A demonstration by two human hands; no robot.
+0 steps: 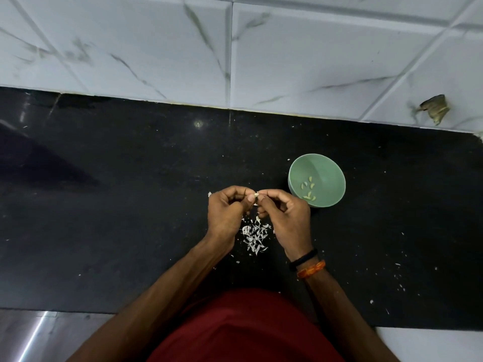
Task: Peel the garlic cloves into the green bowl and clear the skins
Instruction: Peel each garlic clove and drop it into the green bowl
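Over the skins (pixel 254 237) we pinched one garlic clove (pixel 256 198) between left hand (pixel 226 214) and right hand (pixel 286 218), beside the green bowl (pixel 329 167), so peelings dropped together.

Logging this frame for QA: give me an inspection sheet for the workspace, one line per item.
Surface: black counter, glossy, speckled with white flecks.
Job's things: green bowl right of the hands, several peeled cloves inside; one clove pinched between both hands above the counter.
Clutter: skins piled below the hands; stray bits scattered right.
Hands: left hand and right hand both pinch the clove; black and orange bands on the right wrist.
Cables: nothing seen.
Surroundings: white marbled tile wall behind, a broken patch at right.
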